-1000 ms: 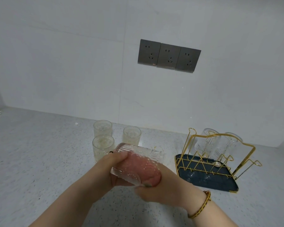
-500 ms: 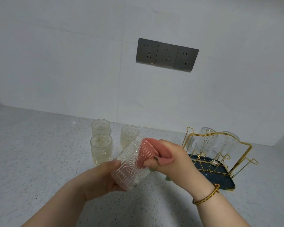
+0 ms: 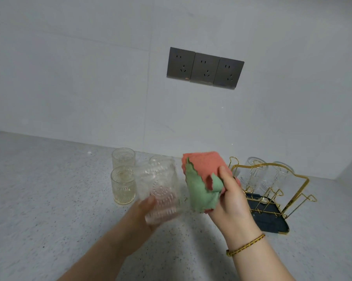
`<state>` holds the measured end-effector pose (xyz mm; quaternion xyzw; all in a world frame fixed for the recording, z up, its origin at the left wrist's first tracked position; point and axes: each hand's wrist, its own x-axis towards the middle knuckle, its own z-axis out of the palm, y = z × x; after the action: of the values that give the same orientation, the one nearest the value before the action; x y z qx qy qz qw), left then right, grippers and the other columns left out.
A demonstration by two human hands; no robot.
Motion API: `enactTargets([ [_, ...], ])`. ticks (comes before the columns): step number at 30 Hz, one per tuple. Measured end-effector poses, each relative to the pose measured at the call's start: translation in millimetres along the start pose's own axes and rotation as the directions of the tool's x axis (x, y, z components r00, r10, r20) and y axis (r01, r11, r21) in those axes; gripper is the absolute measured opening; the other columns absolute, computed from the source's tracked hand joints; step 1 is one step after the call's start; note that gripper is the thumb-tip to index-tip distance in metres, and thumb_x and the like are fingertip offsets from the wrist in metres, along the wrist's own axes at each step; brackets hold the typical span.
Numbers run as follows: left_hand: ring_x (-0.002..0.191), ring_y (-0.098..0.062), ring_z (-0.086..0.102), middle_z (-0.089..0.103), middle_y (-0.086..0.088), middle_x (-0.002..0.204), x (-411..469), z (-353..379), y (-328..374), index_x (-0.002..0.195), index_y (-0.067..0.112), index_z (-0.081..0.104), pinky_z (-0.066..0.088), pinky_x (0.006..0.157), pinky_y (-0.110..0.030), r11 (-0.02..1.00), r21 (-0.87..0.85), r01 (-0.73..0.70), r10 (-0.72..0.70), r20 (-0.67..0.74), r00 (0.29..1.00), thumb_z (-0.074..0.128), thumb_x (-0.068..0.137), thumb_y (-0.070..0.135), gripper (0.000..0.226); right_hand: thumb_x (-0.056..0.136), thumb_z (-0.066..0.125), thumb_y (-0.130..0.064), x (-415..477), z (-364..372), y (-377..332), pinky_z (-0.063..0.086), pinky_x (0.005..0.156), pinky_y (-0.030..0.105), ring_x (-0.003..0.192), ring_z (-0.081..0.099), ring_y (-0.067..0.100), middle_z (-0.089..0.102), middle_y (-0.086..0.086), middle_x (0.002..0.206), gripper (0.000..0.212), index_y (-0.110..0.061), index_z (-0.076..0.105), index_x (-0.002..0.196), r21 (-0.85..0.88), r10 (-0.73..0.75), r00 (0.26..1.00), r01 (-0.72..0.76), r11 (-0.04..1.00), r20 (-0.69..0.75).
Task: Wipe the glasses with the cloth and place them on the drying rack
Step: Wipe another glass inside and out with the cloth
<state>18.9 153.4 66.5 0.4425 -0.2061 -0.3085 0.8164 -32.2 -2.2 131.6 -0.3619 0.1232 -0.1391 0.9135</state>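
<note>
Embossed glass [image 3: 160, 191]: rigid, fragile, likely slick; best taken low. Clasped at base by left grip [image 3: 140, 213]; cloth [image 3: 203, 175] bunched in right grip [image 3: 229, 199].

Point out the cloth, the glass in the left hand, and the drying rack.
cloth [image 3: 203, 169]: head view, pink upper fold.
held glass [image 3: 160, 191]: head view, middle of its patterned side.
drying rack [image 3: 272, 224]: head view, bare navy base tray.
</note>
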Motion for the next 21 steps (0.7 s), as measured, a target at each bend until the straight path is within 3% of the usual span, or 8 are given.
enactTargets([
  [2,0.086,-0.021,0.071,0.074,-0.007,0.087,8,3,9,0.101,0.006,0.063,0.058,0.074,-0.028,0.994,0.033,-0.104,0.107,-0.140,0.984,0.089,0.014,0.054,0.103,0.091,0.042,-0.032,-4,-6,5,0.055,0.069,0.034,0.075,0.068,0.022,0.072,0.010,0.091,0.035,-0.007,0.061,0.105,0.053,0.099,0.995,-0.097,0.994,-0.022],
  [5,0.095,-0.023,0.068,0.073,-0.005,0.094,16,11,22,0.115,0.001,0.055,0.052,0.088,-0.037,0.952,0.241,-0.191,0.244,-0.215,0.946,0.084,0.014,0.063,0.121,0.086,0.040,-0.041,-12,-10,21,0.056,0.063,0.036,0.071,0.070,0.026,0.073,0.015,0.086,0.049,-0.005,0.073,0.086,0.118,0.220,0.975,-0.222,0.968,0.027],
  [8,0.076,-0.006,0.070,0.075,0.007,0.077,20,22,27,0.099,0.009,0.062,0.054,0.065,-0.016,0.896,0.379,-0.232,0.324,-0.202,0.924,0.084,0.018,0.052,0.094,0.075,0.042,-0.049,-19,-7,34,0.055,0.072,0.041,0.088,0.068,0.030,0.069,0.019,0.104,0.057,-0.004,0.071,0.097,0.134,0.275,0.955,-0.288,0.948,0.109],
  [10,0.076,-0.007,0.070,0.074,0.009,0.075,22,29,26,0.089,0.020,0.062,0.055,0.064,-0.017,0.880,0.432,-0.200,0.317,-0.219,0.923,0.077,0.025,0.040,0.069,0.080,0.034,-0.052,-24,-1,39,0.054,0.079,0.040,0.094,0.067,0.028,0.069,0.016,0.105,0.059,-0.010,0.073,0.095,0.117,0.280,0.944,-0.303,0.946,0.176],
  [14,0.093,-0.022,0.067,0.070,-0.004,0.097,29,25,19,0.104,0.014,0.060,0.055,0.083,-0.040,0.840,0.526,-0.135,0.322,-0.282,0.904,0.073,0.028,0.043,0.082,0.081,0.039,-0.053,-30,-3,43,0.055,0.083,0.038,0.100,0.065,0.027,0.068,0.013,0.109,0.053,-0.014,0.072,0.099,0.060,0.290,0.927,-0.312,0.948,0.237],
  [17,0.081,-0.005,0.067,0.073,0.008,0.081,26,17,17,0.091,0.024,0.060,0.055,0.068,-0.018,0.858,0.499,-0.126,0.300,-0.287,0.910,0.077,0.031,0.037,0.064,0.067,0.052,-0.053,-30,-10,38,0.055,0.080,0.040,0.103,0.062,0.032,0.066,0.018,0.112,0.059,-0.008,0.071,0.100,0.064,0.286,0.937,-0.304,0.951,0.201],
  [19,0.080,-0.005,0.067,0.072,0.008,0.081,20,19,14,0.090,0.025,0.059,0.052,0.066,-0.013,0.854,0.506,-0.120,0.296,-0.284,0.912,0.077,0.032,0.037,0.062,0.065,0.063,-0.059,-28,-10,33,0.056,0.077,0.040,0.100,0.063,0.032,0.066,0.019,0.110,0.064,-0.004,0.071,0.098,0.070,0.262,0.948,-0.279,0.958,0.182],
  [21,0.077,-0.003,0.066,0.071,0.010,0.076,15,22,9,0.088,0.026,0.057,0.050,0.061,-0.009,0.833,0.543,-0.107,0.304,-0.287,0.908,0.078,0.035,0.029,0.057,0.073,0.053,-0.058,-26,-8,30,0.056,0.075,0.037,0.092,0.068,0.029,0.070,0.017,0.102,0.058,-0.006,0.074,0.090,0.076,0.256,0.954,-0.270,0.960,0.159],
])
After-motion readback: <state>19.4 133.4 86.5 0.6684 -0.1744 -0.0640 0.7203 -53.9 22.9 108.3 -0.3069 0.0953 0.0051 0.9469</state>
